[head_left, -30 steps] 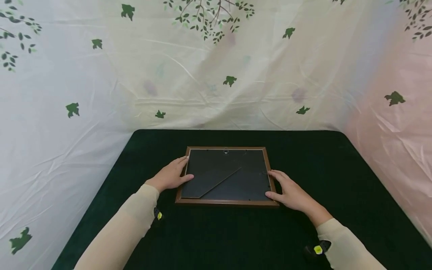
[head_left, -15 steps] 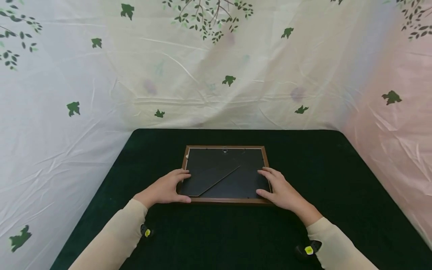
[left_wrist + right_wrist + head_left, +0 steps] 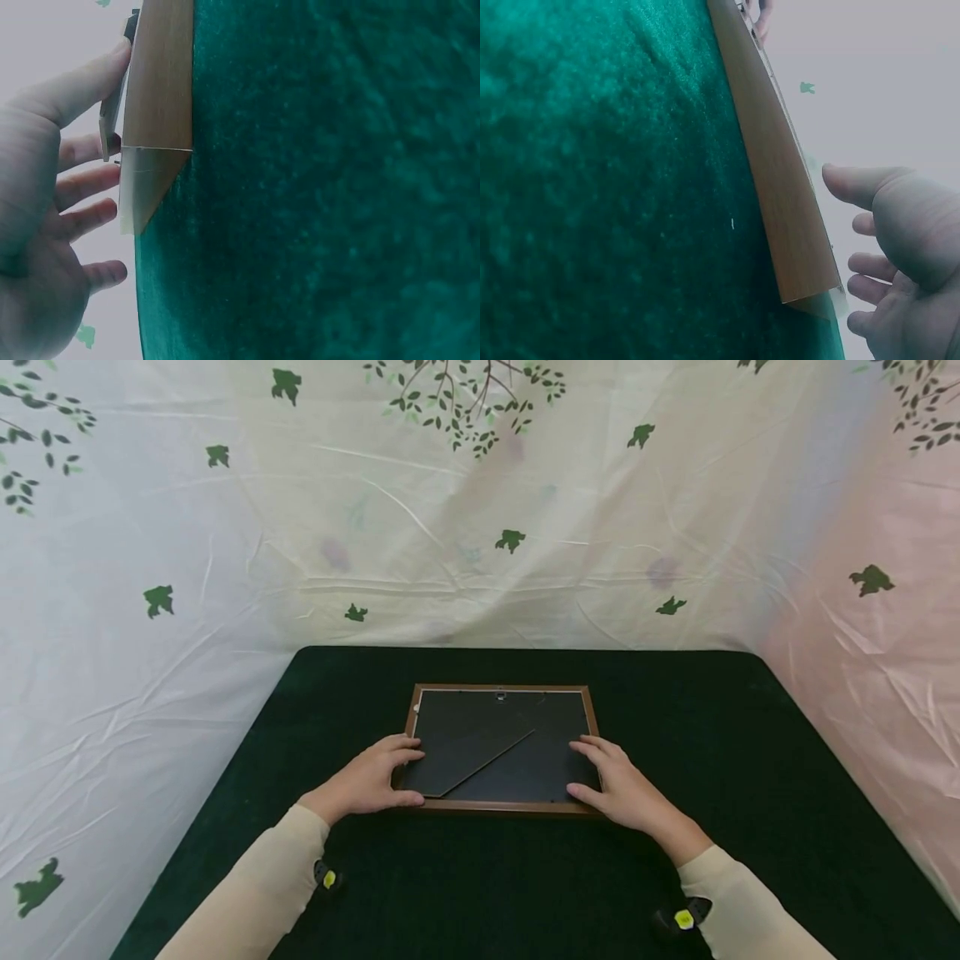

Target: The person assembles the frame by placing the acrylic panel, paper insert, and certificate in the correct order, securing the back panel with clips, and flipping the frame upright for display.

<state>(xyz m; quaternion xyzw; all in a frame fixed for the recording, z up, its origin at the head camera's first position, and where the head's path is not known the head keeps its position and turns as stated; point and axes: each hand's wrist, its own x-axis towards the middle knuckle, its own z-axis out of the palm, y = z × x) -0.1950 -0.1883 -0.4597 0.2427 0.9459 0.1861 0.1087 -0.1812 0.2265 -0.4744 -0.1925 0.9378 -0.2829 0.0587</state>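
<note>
A picture frame (image 3: 501, 807) with a brown wooden border lies face down, its black backing panel (image 3: 472, 727) up. A folded easel stand shows as a diagonal line across the panel, and in the left wrist view the stand's edge (image 3: 111, 124) rises slightly above the border. My left hand (image 3: 363, 777) spreads over the near left corner, thumb at the near edge, fingers loosely bent over the left side. Over the right side my right hand (image 3: 622, 781) has its fingers and thumb apart; the right wrist view shows the thumb a little off the border.
Dark green velvety cloth (image 3: 480, 885) covers the table under the frame. A pale curtain (image 3: 480, 568) with green leaf prints hangs behind and along both sides. A small metal hanger (image 3: 501, 696) sits at the panel's far edge.
My left hand has come from the left side down to the near left corner. My right hand has shifted left over the panel. During the last half second both hands stay nearly still.
</note>
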